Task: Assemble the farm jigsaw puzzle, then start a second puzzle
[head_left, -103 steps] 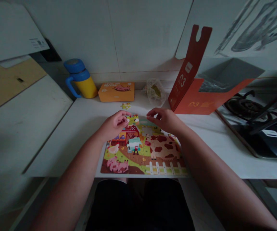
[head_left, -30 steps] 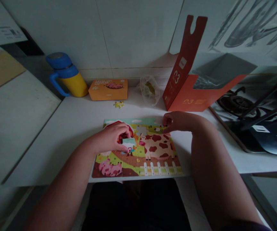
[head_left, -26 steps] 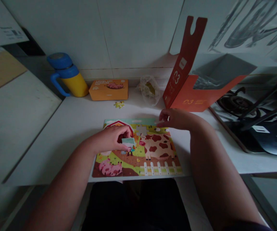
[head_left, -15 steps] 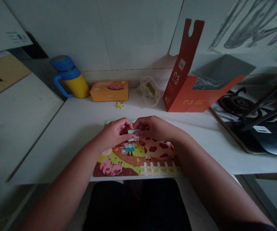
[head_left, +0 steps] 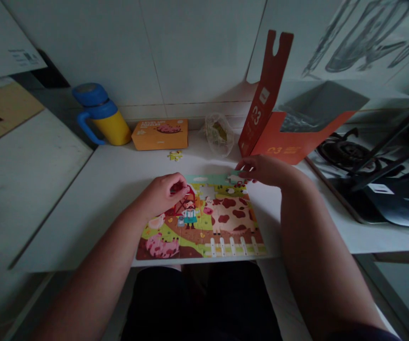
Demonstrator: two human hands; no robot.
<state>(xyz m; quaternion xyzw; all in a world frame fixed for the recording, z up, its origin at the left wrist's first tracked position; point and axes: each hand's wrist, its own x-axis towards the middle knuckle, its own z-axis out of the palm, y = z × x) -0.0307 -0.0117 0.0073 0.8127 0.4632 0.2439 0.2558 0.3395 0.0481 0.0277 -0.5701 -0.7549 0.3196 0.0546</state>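
A farm-scene jigsaw puzzle (head_left: 190, 237) lies on the white counter before me, showing a spotted cow, a farmer, a barn and a pig. Over its upper left part is my left hand (head_left: 165, 193), thumb and fingertips closed together; whatever they may hold is hidden. My right hand (head_left: 266, 170) reaches to the upper right corner, with its thumb and curled fingers at a pale puzzle piece (head_left: 234, 179) bearing a red tractor. Whether that piece lies flat is unclear. A greyish patch shows above the cow's head. One loose yellow-green puzzle piece (head_left: 174, 155) lies farther back.
Along the wall stand a blue and yellow flask (head_left: 108, 118), an orange puzzle box (head_left: 161, 135), a clear plastic bag (head_left: 219, 135) and a tall open red box (head_left: 286, 147). A gas stove (head_left: 353, 151) with black bars is at the right.
My hands have parted. The right one moved right and away from me to the puzzle's corner with the pale piece, while the left stayed near the barn, uncovering the middle of the picture.
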